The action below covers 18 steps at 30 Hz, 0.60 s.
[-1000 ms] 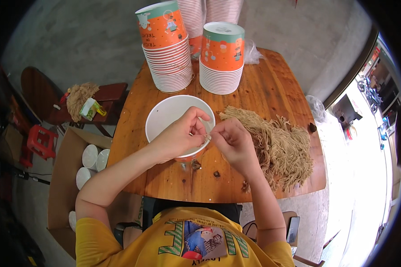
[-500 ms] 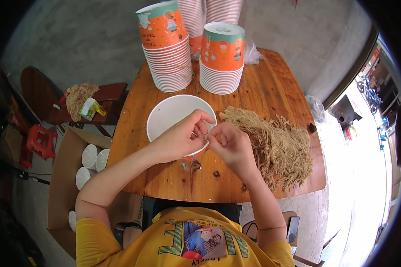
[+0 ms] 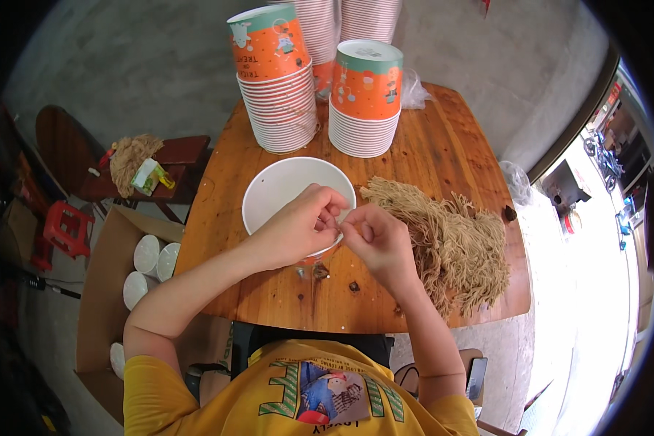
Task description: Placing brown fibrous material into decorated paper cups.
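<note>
A white-lined paper bucket (image 3: 276, 185) with an orange outside stands open side up on the wooden table, a small dark spot on its inner wall. My left hand (image 3: 298, 224) reaches across it, fingers curled and pinched at its near right rim. Close against it, my right hand (image 3: 378, 243) pinches thumb and forefinger together at the same part of the rim. Whatever lies between the fingertips is too small and covered to make out. A heap of tan twine cords (image 3: 461, 247) lies just right of my right hand.
Two stacks of upturned orange paper buckets, a left stack (image 3: 276, 109) and a right stack (image 3: 365, 102), stand behind, with more stacks at the wall. Left of the table (image 3: 450, 131) are a cardboard box (image 3: 102, 291) holding white buckets, a red stool (image 3: 67, 229) and a bench (image 3: 185, 149) with more cord.
The whole view has shifted slightly. My hands stay at the bucket's rim, with only small movements of the fingers.
</note>
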Each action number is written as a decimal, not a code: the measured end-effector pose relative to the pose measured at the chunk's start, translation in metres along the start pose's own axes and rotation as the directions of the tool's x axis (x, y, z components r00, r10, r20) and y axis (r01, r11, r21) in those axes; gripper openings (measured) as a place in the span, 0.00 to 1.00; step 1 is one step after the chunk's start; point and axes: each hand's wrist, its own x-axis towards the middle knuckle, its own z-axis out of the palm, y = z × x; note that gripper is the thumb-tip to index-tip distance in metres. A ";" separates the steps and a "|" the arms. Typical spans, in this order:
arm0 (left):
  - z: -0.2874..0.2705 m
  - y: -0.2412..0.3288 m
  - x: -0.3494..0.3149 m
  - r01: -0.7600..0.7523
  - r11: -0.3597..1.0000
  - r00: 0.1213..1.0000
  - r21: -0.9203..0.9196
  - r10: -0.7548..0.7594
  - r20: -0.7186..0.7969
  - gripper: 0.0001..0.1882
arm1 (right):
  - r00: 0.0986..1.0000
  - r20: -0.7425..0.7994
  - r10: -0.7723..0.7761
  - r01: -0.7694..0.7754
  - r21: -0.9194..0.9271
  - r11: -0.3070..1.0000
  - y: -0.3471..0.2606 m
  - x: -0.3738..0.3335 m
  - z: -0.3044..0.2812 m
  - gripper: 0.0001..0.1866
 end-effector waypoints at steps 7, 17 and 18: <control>0.001 -0.002 0.001 -0.091 0.967 0.991 0.238 0.110 -0.069 0.04 | 0.993 -0.052 -0.106 0.096 -0.163 0.982 -0.005 -0.005 0.004 0.07; 0.007 0.011 -0.006 0.174 0.978 0.980 0.112 -0.161 -0.115 0.03 | 0.931 -0.142 -0.335 0.265 -0.369 0.891 0.009 -0.010 0.014 0.06; 0.007 0.008 -0.006 0.168 0.984 0.980 0.066 -0.159 -0.121 0.04 | 0.923 -0.148 -0.354 0.280 -0.372 0.885 0.009 -0.010 0.015 0.06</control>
